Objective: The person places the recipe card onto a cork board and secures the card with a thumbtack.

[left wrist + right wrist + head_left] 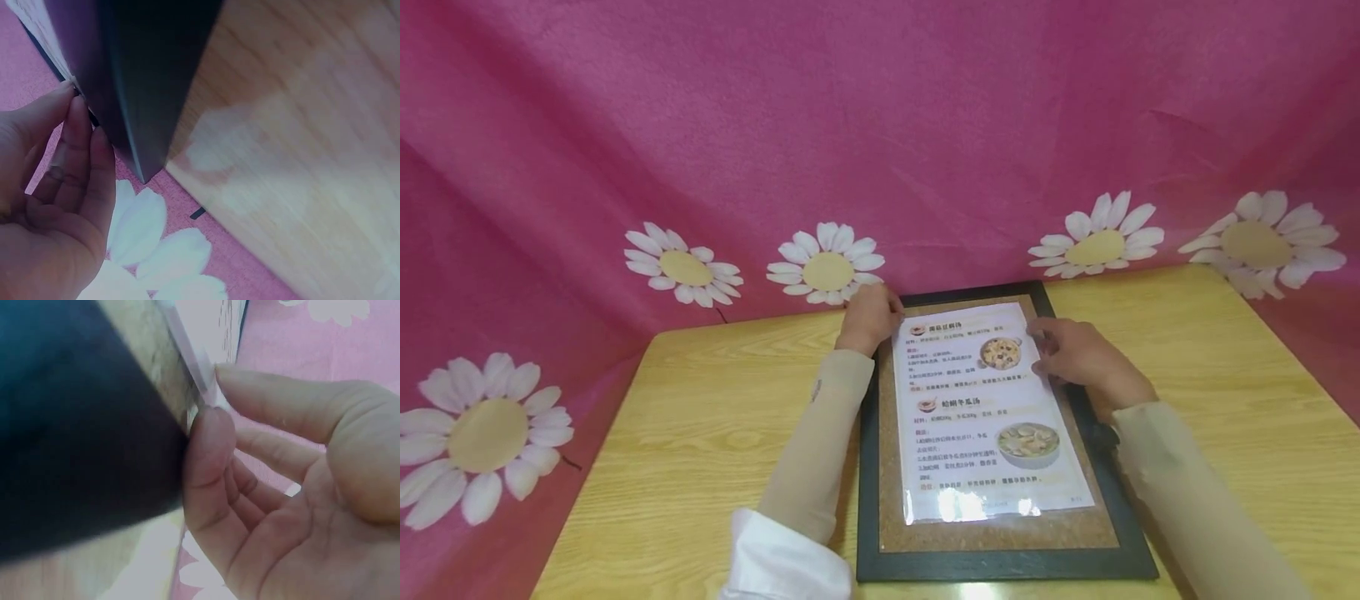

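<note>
A glossy recipe sheet [951, 450] with printed text and two pictures of food lies on a cork board [1000, 537] in a black frame [1007, 567]. At the sheet's upper left corner, the left hand [871, 318] pinches its edge between thumb and fingertips, over the frame's left side. Higher on the right side, the right hand [1081, 358] pinches the sheet's right edge between thumb and index finger. That edge [195, 362] shows between thumb and finger in the right wrist view. The left wrist view shows the fingertips [74, 106] against the frame's side.
The framed board rests on a light wooden table [700, 442]. Behind it hangs a pink cloth [850, 125] with white daisies, meeting the table's far edge. A small dark knob-like thing [1102, 437] sits by the frame's right side, near the right sleeve [1180, 475].
</note>
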The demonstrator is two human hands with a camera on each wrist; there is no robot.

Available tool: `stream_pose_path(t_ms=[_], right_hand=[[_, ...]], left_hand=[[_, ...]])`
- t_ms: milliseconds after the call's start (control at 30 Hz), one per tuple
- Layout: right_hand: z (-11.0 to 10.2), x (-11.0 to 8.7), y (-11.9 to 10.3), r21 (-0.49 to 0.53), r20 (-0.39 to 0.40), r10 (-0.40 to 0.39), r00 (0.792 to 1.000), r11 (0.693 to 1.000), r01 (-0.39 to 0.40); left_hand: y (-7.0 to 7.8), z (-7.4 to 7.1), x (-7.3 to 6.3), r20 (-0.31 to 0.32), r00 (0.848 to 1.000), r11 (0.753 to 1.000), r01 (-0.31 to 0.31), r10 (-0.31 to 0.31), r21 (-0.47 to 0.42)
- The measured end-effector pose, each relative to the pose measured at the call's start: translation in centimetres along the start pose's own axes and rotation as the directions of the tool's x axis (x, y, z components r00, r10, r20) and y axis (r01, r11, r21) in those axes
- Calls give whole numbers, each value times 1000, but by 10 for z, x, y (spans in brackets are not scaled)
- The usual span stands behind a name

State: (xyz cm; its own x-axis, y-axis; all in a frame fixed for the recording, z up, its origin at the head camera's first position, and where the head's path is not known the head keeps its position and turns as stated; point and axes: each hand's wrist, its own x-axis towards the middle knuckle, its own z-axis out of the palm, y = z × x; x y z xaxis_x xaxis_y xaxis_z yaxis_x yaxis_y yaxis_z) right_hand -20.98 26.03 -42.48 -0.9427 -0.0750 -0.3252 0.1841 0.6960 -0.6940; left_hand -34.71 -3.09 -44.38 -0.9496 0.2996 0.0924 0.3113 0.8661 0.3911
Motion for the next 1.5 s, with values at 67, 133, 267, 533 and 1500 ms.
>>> stream_pose_path(t_ms=[67,133,267,533,1500], right_hand=[[-2,-2,3,26,-16,-5,1000,1000,5],[-6,-3,8,-7,-32,-33,999,999,33],[-14,-4,18,-100,-48,-60,997,993,55],[-19,-3,23,-131,-2,-31,1000,991,30],[-25,-10,57,22,78,-80,994,997,78]], left_hand=[[0,-1,0,12,1000,1000,5,-5,12],[0,-2,0,26,1000,1000,12,-12,18],[1,-3,0,39,999,1000,18,-19,19],[4,-1,2,-2,1000,998,24,-24,51],[3,0,-1,-5,994,980,-107,110,169]])
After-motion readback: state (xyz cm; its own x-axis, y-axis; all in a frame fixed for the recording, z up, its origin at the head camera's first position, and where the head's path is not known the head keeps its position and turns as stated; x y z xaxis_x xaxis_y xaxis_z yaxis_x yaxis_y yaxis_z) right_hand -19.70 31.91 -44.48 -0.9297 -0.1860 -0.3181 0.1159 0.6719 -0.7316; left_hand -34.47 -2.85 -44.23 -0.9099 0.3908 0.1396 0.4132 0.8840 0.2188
